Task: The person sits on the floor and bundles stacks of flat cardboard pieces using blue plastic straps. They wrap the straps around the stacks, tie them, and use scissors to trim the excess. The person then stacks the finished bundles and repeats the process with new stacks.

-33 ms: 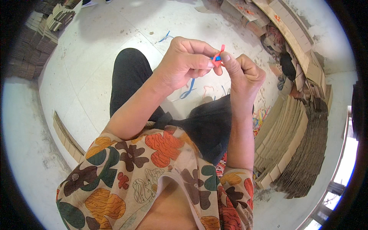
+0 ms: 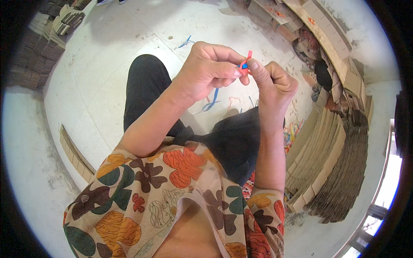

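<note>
In front of my raised knee, my left hand (image 2: 211, 66) and my right hand (image 2: 277, 81) meet, both closed in a pinch. Between their thumbs and fingers sits a small woven piece of red strip (image 2: 249, 55) and blue strip (image 2: 245, 66). One red end sticks up above the fingertips. Below my left hand a curled blue strip (image 2: 211, 103) shows; whether it joins the held piece is hidden by the fingers.
Stacks of folded cardboard (image 2: 320, 159) stand at the right, with more cardboard (image 2: 32, 56) at the far left. Scraps of blue strip (image 2: 186, 42) lie on the pale tiled floor (image 2: 107, 69). Coloured strips (image 2: 294, 131) lie beside my right forearm. Dark shoes (image 2: 103, 2) show at the top edge.
The shoes at the top edge show slightly more. My hands and the strips have hardly moved.
</note>
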Demonstrator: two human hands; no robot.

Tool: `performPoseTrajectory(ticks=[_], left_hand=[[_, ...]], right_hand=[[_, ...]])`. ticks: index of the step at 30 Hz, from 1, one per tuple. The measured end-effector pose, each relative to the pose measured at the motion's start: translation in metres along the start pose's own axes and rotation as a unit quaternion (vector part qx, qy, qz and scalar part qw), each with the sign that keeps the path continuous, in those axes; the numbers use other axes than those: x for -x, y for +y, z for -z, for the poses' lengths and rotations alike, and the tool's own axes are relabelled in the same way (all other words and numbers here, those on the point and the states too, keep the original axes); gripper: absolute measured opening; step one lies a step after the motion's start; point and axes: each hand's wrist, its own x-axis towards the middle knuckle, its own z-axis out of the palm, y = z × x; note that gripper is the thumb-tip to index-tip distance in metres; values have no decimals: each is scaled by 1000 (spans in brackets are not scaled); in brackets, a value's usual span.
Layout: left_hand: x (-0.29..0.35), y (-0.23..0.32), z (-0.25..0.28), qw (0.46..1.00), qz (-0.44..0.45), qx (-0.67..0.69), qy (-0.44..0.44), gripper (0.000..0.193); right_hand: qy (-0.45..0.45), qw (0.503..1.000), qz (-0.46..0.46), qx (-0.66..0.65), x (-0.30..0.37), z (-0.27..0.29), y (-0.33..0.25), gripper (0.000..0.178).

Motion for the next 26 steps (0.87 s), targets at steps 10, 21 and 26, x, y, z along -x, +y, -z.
performPoseTrajectory(ticks=[10,21,26], left_hand=[[12,18,-8,988,47,-136,51,16],[26,54,5,907,-119,-400,56,10],[64,34,33,963,40,-256,81,15]], right_hand=[[-14,963,184,198,-1,0,-6,37],[-125,972,-101,-173,-1,-8,-5,32],[-120,908,-155,-371,36,-9,3,42]])
